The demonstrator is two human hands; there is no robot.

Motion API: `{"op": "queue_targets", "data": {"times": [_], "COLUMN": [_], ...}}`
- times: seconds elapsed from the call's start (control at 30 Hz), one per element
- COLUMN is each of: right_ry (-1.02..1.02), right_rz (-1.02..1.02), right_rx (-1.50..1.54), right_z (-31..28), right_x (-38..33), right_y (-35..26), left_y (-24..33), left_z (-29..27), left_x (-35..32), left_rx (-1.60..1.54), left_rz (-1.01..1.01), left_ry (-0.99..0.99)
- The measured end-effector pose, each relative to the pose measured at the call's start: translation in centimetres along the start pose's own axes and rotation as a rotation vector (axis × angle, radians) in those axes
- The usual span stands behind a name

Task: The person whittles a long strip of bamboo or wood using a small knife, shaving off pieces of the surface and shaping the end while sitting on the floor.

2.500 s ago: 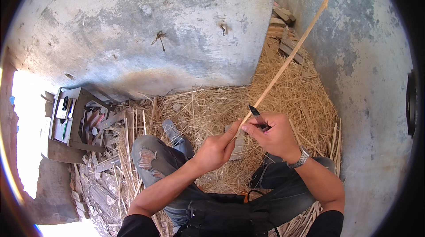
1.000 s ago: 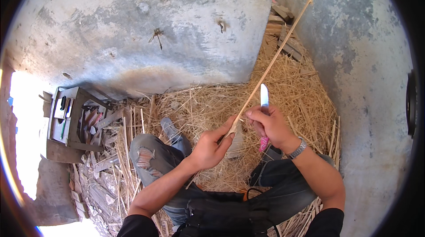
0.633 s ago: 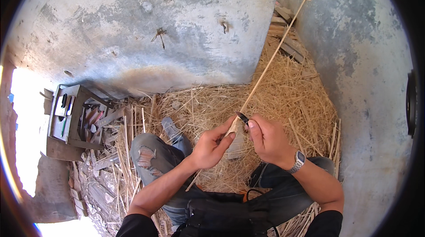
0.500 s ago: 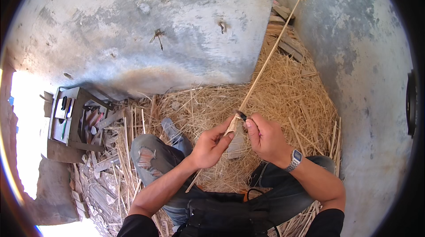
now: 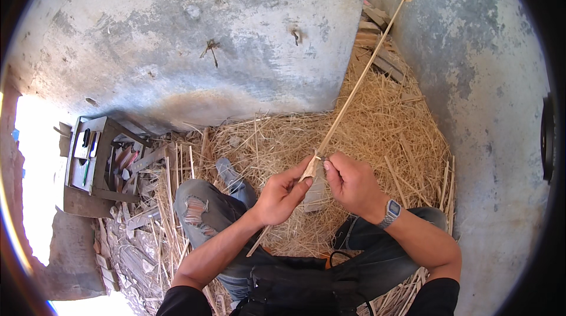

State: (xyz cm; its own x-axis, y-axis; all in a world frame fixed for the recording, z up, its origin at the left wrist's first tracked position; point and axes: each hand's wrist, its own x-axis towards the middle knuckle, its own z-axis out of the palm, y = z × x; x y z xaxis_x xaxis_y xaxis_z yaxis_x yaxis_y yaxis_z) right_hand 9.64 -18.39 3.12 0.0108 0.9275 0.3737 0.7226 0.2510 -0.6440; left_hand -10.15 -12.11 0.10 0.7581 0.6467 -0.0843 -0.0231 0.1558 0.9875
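A long, thin pale wooden stick (image 5: 358, 86) slants from my lap up toward the far right, with a small knob close to its far end. My left hand (image 5: 279, 196) is closed around its near part, where a wider, flatter piece (image 5: 310, 168) shows at the fingertips. Just beyond, my right hand (image 5: 352, 181) is closed in a fist with its thumb up against the stick. It grips a small knife (image 5: 322, 158), mostly hidden by the fingers, whose dark blade meets the stick. The stick's near end (image 5: 257, 241) pokes out below my left wrist.
Straw-like shavings (image 5: 389, 133) cover the floor around my crossed legs. To the left stands a small wooden stool (image 5: 106, 169) carrying pens and a case. Wood scraps (image 5: 138, 215) lie near it. Walls (image 5: 206, 27) rise ahead and at right, with boards (image 5: 386, 62) in the corner.
The knife has turned in my right hand, so less of its dark part shows. The stick's far end has shifted slightly right. My left hand has stayed in place.
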Motion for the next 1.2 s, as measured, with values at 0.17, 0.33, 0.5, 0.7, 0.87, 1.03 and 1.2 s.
{"op": "queue_targets", "data": {"times": [0.17, 0.33, 0.5, 0.7, 0.87, 1.03, 1.2], "right_ry": [-0.057, -0.152, -0.165, -0.116, -0.007, 0.085, 0.073], "right_rz": [-0.047, -0.044, -0.080, 0.051, 0.142, 0.093, -0.131], "right_rx": [-0.246, -0.386, -0.361, 0.067, 0.266, 0.221, 0.116], "right_z": [1.4, 2.7, 3.2, 2.4, -0.2, -1.1, -1.3], "right_x": [-0.5, -0.2, 0.4, 0.6, 0.8, 1.4, 1.7], "right_y": [0.5, 1.0, 1.6, 3.1, 0.6, 0.1, 1.3], "left_y": [-0.7, -1.5, -1.8, 0.6, 0.5, 0.1, -0.5], "left_z": [0.6, 0.9, 1.2, 0.1, -0.2, 0.4, 0.7], "left_x": [0.0, -0.1, -0.3, -0.2, -0.2, -0.3, -0.2], "left_rx": [-0.147, -0.064, -0.008, -0.482, -0.435, -0.243, -0.066], "left_rz": [-0.080, -0.102, -0.105, -0.256, -0.188, -0.114, -0.042], "left_ry": [0.037, 0.117, 0.130, 0.015, -0.014, -0.025, -0.031]}}
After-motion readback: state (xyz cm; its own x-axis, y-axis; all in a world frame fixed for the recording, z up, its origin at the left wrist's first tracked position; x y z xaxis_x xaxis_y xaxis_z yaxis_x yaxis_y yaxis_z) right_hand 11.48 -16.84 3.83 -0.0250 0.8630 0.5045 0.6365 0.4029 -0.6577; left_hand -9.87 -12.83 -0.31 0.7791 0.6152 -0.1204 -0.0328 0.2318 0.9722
